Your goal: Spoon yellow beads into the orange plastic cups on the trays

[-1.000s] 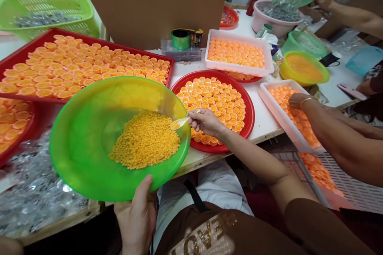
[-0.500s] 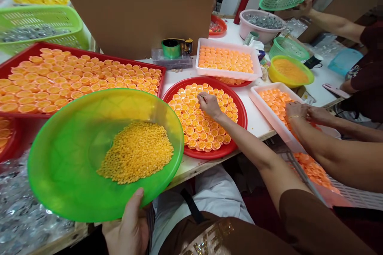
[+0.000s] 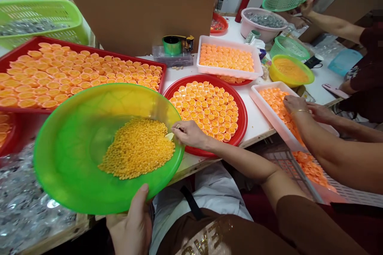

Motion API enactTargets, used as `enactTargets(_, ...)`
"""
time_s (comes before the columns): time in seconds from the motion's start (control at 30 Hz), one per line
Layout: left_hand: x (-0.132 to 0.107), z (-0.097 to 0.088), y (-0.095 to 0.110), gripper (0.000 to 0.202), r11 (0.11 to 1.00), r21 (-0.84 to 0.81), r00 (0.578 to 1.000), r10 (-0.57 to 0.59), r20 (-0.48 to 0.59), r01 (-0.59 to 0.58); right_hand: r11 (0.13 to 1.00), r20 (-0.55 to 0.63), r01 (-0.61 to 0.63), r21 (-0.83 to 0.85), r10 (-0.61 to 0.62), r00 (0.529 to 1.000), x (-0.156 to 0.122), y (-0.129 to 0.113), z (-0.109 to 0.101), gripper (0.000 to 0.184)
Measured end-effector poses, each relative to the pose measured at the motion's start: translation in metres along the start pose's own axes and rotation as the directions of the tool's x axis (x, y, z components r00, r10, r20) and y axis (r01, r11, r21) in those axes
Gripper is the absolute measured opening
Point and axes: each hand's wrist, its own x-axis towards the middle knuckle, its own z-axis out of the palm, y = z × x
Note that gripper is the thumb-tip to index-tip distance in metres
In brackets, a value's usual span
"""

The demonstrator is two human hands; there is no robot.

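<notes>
My left hand [image 3: 133, 223] grips the near rim of a translucent green basin [image 3: 68, 175], thumb over the edge. A heap of small yellow beads [image 3: 139, 149] lies on the basin's right side. My right hand [image 3: 190, 133] pinches a small pale spoon [image 3: 169, 136], its bowl at the right edge of the heap. Whether beads are in the spoon is too small to tell. Just behind that hand, a round red tray [image 3: 243, 115] carries many small orange cups [image 3: 206, 105], several with yellow contents.
A rectangular red tray [image 3: 164, 75] of orange cups stands left, beside a green basket [image 3: 79, 21]. A white tray [image 3: 229, 73] sits behind the round one. To the right, a co-worker's hands [image 3: 295, 105] reach into another white tray [image 3: 260, 105]. Clear plastic pieces [image 3: 26, 199] lie lower left.
My right hand has moved left and toward me, from above the orange cups to the beads in the basin. The basin has shifted slightly right and up in view.
</notes>
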Motion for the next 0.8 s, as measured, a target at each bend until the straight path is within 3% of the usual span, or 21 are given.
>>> enactTargets(0.07,-0.001,0.002,0.001,0.057,0.997,-0.061,0.999,-0.035,0.006,0.036,0.963,0.036,-0.171,0.207,0.167,0.985,-0.001,0.005,0.007,0.017)
enactTargets(0.13,-0.002,0.003,0.001,0.060,0.996,-0.080,0.999,-0.041,0.015,0.042,0.885,0.046,-0.254,0.391,0.256,0.966,-0.003,0.008,0.006,0.019)
enactTargets(0.27,0.000,0.002,-0.001,0.059,0.996,-0.071,0.999,-0.047,0.005,0.047,0.763,0.041,-0.261,0.591,0.295,0.955,-0.005,0.007,-0.010,0.029)
enactTargets(0.4,0.001,0.002,-0.001,0.065,0.993,-0.085,0.997,-0.078,-0.018,0.076,0.712,0.012,-0.236,0.661,0.305,0.952,0.004,0.004,-0.037,0.026)
enactTargets(0.5,0.000,0.001,0.000,0.068,0.992,-0.094,0.997,-0.081,-0.016,0.079,0.740,-0.113,-0.172,0.651,0.318,0.941,0.019,0.006,-0.066,0.021)
enactTargets(0.63,0.000,-0.001,-0.001,0.063,0.993,-0.079,0.995,-0.094,-0.027,0.092,0.838,-0.362,-0.039,0.544,0.276,0.890,0.049,0.021,-0.102,0.021)
enactTargets(0.73,0.001,-0.002,-0.003,0.059,0.995,-0.061,0.996,-0.083,-0.039,0.080,0.941,-0.519,0.017,0.338,0.172,0.837,0.071,0.040,-0.114,0.023)
enactTargets(0.8,0.002,-0.001,-0.002,0.061,0.994,-0.071,0.995,-0.090,-0.043,0.087,0.990,-0.555,0.028,0.137,0.054,0.830,0.083,0.053,-0.115,0.024)
